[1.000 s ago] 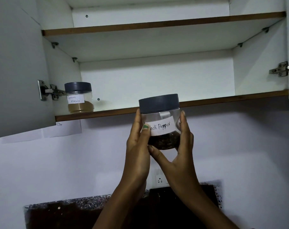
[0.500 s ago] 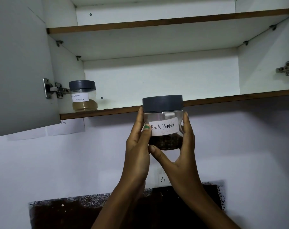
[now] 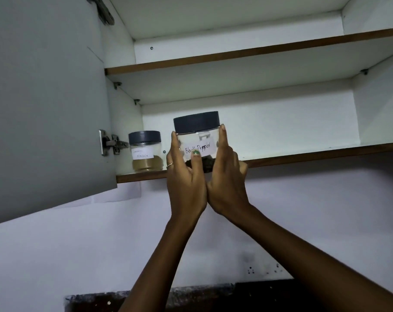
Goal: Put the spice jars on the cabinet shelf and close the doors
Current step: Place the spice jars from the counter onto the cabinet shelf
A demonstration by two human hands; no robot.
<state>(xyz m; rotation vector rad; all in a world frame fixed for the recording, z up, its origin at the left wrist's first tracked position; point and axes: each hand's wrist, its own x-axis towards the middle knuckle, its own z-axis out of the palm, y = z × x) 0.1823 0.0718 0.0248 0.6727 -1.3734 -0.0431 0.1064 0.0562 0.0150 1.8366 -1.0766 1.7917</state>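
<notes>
A clear jar labelled Black Pepper (image 3: 196,134), with a dark grey lid, is held up at the front edge of the lower cabinet shelf (image 3: 303,157). My left hand (image 3: 186,176) grips its left side, thumb across the label. My right hand (image 3: 227,176) grips its right side. Whether the jar's base rests on the shelf is hidden by my hands. A second jar labelled Masala (image 3: 146,150), holding tan powder, stands on the shelf at the far left.
The left cabinet door (image 3: 44,97) hangs open on its hinge (image 3: 111,143). An upper shelf (image 3: 247,52) runs above. The lower shelf stretches right of the jars. Below are a white wall with a socket (image 3: 265,270) and a dark counter edge (image 3: 191,298).
Both hands have lifted the Black Pepper jar from below the shelf up to shelf level and to the left, closer to the Masala jar. The camera has tilted upward.
</notes>
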